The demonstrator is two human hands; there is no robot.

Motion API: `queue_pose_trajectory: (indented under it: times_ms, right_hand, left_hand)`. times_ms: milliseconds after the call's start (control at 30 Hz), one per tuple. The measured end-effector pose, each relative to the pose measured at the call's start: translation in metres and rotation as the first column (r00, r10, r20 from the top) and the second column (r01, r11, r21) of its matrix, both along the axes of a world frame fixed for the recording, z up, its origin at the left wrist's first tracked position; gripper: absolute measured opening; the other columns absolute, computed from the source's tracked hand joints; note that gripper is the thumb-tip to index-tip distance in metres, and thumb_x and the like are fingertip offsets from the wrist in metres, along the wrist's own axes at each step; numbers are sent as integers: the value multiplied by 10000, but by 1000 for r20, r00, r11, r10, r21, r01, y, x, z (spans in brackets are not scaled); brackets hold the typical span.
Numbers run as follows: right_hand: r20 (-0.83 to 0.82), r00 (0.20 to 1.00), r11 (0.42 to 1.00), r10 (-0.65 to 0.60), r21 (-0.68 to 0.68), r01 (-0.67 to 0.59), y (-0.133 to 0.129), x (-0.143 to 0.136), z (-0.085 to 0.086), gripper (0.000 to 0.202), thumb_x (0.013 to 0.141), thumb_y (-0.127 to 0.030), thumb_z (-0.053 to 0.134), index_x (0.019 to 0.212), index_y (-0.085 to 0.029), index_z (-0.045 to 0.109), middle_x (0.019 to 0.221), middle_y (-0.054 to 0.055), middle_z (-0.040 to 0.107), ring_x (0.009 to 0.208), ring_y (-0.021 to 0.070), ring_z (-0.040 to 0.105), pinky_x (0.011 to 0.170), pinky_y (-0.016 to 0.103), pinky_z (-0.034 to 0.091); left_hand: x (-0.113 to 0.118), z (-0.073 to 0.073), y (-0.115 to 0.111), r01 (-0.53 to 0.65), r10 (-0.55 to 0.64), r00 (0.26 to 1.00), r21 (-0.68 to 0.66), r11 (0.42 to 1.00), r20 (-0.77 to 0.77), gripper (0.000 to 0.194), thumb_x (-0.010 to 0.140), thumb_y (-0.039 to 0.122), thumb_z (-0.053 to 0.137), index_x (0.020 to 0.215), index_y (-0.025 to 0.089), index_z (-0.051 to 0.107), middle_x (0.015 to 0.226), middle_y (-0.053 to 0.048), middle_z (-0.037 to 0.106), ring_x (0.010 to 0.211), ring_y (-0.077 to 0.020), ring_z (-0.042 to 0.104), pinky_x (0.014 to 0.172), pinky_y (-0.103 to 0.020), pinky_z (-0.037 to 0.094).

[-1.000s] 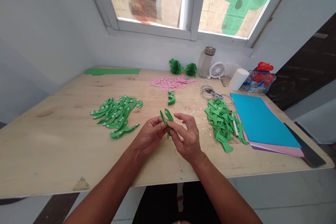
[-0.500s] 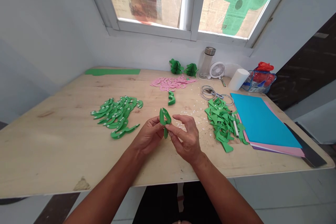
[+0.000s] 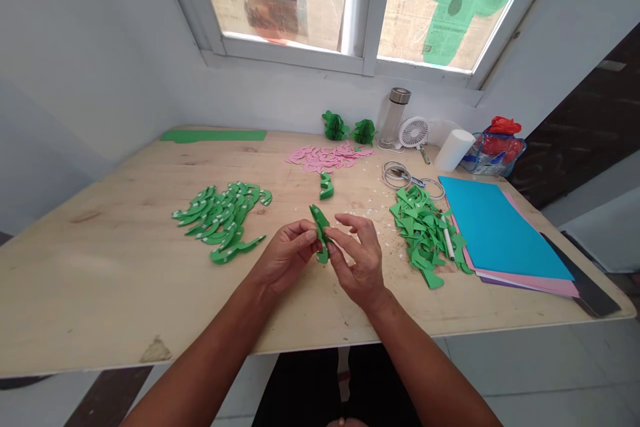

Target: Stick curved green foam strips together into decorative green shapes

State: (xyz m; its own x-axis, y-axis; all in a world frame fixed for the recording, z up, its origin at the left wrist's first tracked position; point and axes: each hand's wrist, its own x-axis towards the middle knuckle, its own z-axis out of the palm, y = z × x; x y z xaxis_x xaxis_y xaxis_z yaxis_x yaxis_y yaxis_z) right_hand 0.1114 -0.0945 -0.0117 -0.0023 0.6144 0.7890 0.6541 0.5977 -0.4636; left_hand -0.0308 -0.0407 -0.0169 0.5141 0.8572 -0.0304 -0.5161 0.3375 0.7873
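Together, the left hand (image 3: 290,252) and right hand (image 3: 359,259) pinched a green cutout (image 3: 319,219); pulling unevenly could have creased or torn it.

Green paper (image 3: 319,218), no longer splayed

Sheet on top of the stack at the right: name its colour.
The top sheet is plain bright blue, seen best in the head view.
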Motion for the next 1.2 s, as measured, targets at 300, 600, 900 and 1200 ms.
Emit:
queue_pose_trajectory:
  times_ms: [300, 600, 900, 1200]
  right_hand:
    - [55, 998, 1000, 17, -3, -17, -1, -2, 0, 308, 804, -166, 571, 1097, -249, 616, 1147, 94, 564, 1046, 229, 532, 815, 415, 492]
    - [54, 998, 999, 31, -11, -31, 0, -2, -1, 354, 795, -177, 581, 1137, -266, 598, 1157, 91, 562, 1043, 235, 534, 832, 436, 487]
    - [2, 1000, 1000, 5, -22, -5, -2, 0, 1, 326, 816, -124, 508, 1110, -218, 612, 1134, 104, 569, 1043, 231, 530, 839, 422, 475]
    - [-85, 996, 1000, 14, -19, -16, 0, 1, 1, 274, 854, -151, 491, 1087, -231, 610, 982, 75, 649, 932, 207, 592, 811, 403, 481]
  left_hand:
    - [1, 4, -1, -3, 4, 1000, -16, 1000, 22, 147, 667, 195, 758, 683, 113, 637, 645, -11, 632, 581, -106, 578, 549, -208, 475]
    - [2, 7, -4, -24, 25, 999, -35, 999, 20, 157, 635, 181, 776, 685, 121, 640, 636, -10, 639, 566, -112, 583, 535, -203, 464]
    - [0, 1, -2, -8, 19, 996, 125, 992, -86, 148, 660, 227, 755, 644, 126, 650, 647, -21, 618, 614, -115, 546, 607, -230, 451]
    - [1, 1, -3, 15, 61, 967, 297, 955, -246, 122, 692, 235, 729, 662, 133, 669, 648, -34, 630, 617, -136, 547, 623, -256, 458]
